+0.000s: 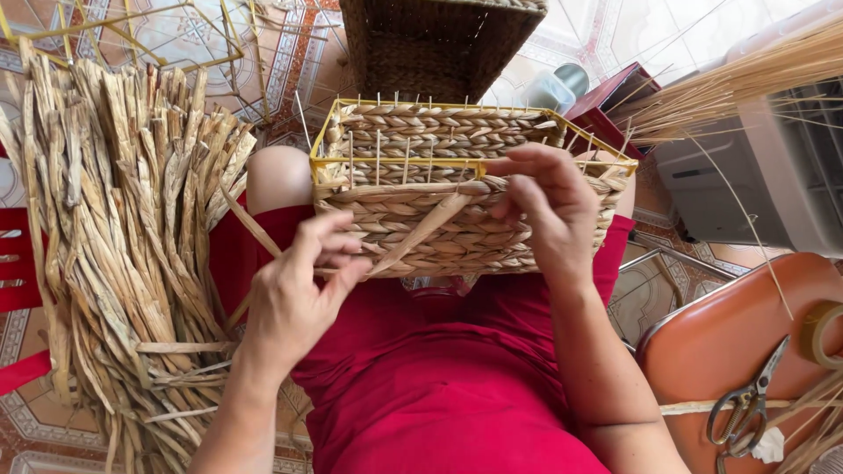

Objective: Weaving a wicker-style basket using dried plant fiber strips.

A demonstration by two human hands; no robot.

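A half-woven basket (457, 189) is seen at the centre of the frame, resting on the lap of a person in red clothing. Its walls are made of braided straw wound over a yellow wire frame (397, 163), whose top rim and upright rods are left exposed above the weave.

The left hand (303, 294) is placed at centre-left, just below the basket's near wall. Its fingers are curled closed around a flat straw strand (421, 230), which runs diagonally upward from the hand across the basket wall. The right hand (544, 206) is laid against the right part of the near wall, fingers bent and pressed onto the weave near the rim; whether anything is pinched beneath them cannot be told.

A large bundle of dried straw (123, 228) is piled along the left side of the frame, on a patterned tile floor. A finished dark basket (435, 39) is observed at the upper centre. An orange stool (738, 342) is recorded at lower right, with scissors (746, 404) and a roll of tape (821, 333) lying on it. Thin reeds (746, 75) are spread across the upper right.
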